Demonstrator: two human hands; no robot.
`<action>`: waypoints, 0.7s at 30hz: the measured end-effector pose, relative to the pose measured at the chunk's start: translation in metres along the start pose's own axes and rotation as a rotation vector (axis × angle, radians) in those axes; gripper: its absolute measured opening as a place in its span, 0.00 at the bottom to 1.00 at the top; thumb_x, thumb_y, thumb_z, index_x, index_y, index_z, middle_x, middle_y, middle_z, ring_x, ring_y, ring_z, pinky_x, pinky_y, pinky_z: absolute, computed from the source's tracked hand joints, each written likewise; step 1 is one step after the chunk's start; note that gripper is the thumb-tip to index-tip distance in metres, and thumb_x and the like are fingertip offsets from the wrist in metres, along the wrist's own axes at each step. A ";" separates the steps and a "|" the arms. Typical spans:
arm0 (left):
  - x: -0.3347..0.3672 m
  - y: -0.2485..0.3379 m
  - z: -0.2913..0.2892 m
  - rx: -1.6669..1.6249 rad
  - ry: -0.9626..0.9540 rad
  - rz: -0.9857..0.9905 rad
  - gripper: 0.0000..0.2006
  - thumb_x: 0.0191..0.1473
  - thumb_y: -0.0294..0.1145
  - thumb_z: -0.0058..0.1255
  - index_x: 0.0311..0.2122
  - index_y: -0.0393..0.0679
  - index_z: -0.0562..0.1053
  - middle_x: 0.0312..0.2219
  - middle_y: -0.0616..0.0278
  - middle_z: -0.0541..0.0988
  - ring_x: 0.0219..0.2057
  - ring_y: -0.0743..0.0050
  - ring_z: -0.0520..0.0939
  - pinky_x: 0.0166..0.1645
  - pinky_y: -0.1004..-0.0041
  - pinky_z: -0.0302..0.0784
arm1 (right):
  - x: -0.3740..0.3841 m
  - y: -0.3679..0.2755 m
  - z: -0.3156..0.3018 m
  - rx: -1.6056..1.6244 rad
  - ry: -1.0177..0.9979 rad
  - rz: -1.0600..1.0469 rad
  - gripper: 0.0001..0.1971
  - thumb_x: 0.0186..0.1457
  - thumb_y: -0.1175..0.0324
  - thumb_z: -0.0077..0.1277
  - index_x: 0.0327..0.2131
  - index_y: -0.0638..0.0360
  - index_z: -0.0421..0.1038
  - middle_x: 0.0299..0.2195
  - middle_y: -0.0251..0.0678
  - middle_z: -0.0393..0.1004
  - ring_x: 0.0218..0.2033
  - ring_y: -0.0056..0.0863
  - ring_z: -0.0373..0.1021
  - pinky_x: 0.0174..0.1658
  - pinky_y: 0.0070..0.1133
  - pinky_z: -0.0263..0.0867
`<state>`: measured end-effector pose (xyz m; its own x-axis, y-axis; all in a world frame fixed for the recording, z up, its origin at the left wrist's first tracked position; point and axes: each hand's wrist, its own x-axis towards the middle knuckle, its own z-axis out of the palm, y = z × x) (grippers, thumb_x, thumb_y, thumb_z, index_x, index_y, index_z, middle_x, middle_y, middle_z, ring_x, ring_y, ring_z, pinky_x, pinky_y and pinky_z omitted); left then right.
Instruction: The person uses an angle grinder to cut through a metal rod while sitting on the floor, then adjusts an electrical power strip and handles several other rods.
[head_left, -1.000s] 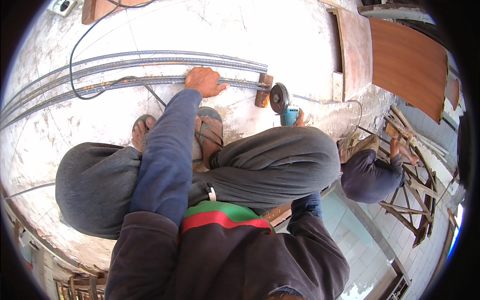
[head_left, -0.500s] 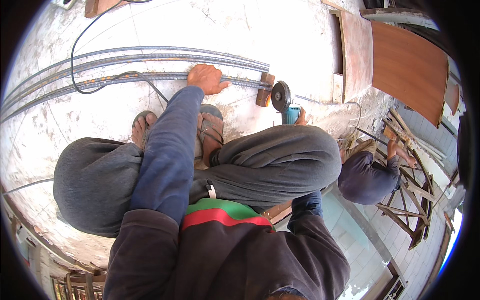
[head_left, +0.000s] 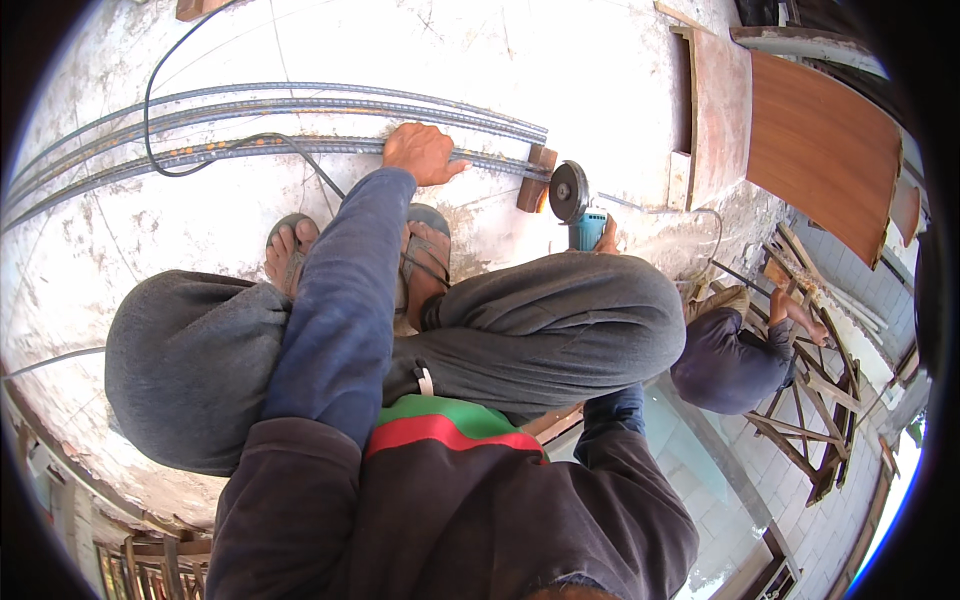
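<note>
My left hand (head_left: 422,155) is closed around the nearest bundle of ribbed steel rebar (head_left: 310,146), pressing it down near its right end. That end rests across a small brown wooden block (head_left: 537,180). Just right of the block is an angle grinder (head_left: 586,230) with a teal body and a dark round disc (head_left: 569,192). The disc is at or very near the rebar's end; whether they touch I cannot tell. My right hand (head_left: 606,238) grips the grinder's body, mostly hidden behind my right knee.
More rebar (head_left: 330,107) lies parallel beyond the held bundle. A black cable (head_left: 150,110) loops over the bars toward my sandalled feet. Brown panels (head_left: 820,140) lean at the upper right. Another person (head_left: 735,355) crouches at the right beside a wooden frame (head_left: 820,430).
The view has shifted slightly, so the bars and grinder appear a little further right. My hands keep their holds, and the grinder stays beside the block.
</note>
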<state>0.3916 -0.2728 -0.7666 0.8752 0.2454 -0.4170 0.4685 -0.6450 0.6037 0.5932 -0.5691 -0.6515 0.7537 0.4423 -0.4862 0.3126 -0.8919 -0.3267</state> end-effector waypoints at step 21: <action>-0.003 -0.004 -0.001 -0.017 -0.002 -0.003 0.29 0.57 0.61 0.46 0.34 0.40 0.80 0.29 0.51 0.81 0.38 0.53 0.81 0.46 0.56 0.72 | 0.009 -0.038 -0.014 -0.239 -0.097 0.172 0.54 0.36 0.65 0.68 0.64 0.51 0.42 0.46 0.54 0.74 0.47 0.47 0.74 0.50 0.35 0.69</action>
<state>0.3872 -0.2698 -0.7671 0.8735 0.2456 -0.4204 0.4732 -0.6315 0.6142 0.5963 -0.5326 -0.6316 0.7520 0.2797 -0.5969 0.3211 -0.9462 -0.0389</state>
